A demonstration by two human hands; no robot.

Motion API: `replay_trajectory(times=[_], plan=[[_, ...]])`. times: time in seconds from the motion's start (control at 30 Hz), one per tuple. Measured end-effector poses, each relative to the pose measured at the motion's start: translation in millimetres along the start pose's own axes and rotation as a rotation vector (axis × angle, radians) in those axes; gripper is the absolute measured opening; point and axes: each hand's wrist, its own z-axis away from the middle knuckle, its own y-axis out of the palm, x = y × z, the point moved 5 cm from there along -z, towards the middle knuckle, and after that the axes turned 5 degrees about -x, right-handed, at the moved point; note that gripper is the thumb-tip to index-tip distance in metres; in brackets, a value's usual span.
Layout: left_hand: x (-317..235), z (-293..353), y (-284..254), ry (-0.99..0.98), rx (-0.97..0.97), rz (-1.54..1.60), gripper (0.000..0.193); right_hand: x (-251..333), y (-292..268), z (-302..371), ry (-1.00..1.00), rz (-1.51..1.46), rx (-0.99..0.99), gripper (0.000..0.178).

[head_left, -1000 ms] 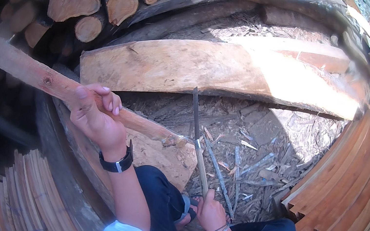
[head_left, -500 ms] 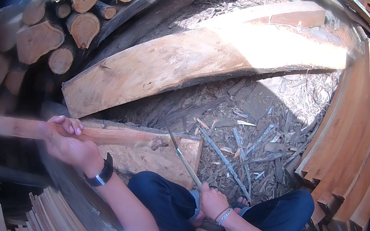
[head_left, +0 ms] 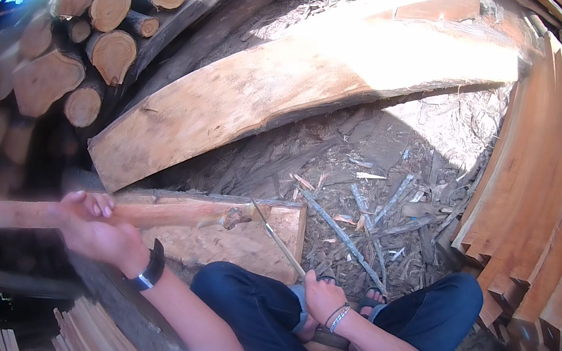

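Observation:
My left hand (head_left: 91,226) is closed around a long peeled branch (head_left: 169,214), palm up with the fingers curled over it. The branch lies lengthwise across a thick wooden block (head_left: 190,244), its left end sticking out past my hand and its knotty right end over the block. In my right hand (head_left: 325,297), in front of my lap, is a tool with a thin pale wooden handle (head_left: 290,258) and a narrow dark metal end. That metal end points up and left, beside the branch's knotty end; whether they touch I cannot tell.
A large curved slab (head_left: 233,103) lies beyond the block. Cut logs (head_left: 110,8) are piled at far left, and long reddish boards (head_left: 557,187) are stacked on the right. Sticks (head_left: 342,235) and bark litter the ground. More thin boards (head_left: 98,339) stand at lower left.
The whole view has tilted and shifted slightly. My left hand keeps its hold on the branch, and the tool in my right hand stays near the knotty end with little movement.

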Motion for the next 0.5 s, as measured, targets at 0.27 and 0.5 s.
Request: replay_trajectory(times=[0.27,0.5], plan=[[-0.7,5.2,4.1,-0.015,0.048,-0.012,0.048,-8.4,3.8,-1.6,0.027,-0.011,-0.026,0.026],[-2.1,6.0,2.2,-0.034,0.054,0.011,0.047,7.1,-15.7,2.0,0.029,-0.045,-0.018,0.024]])
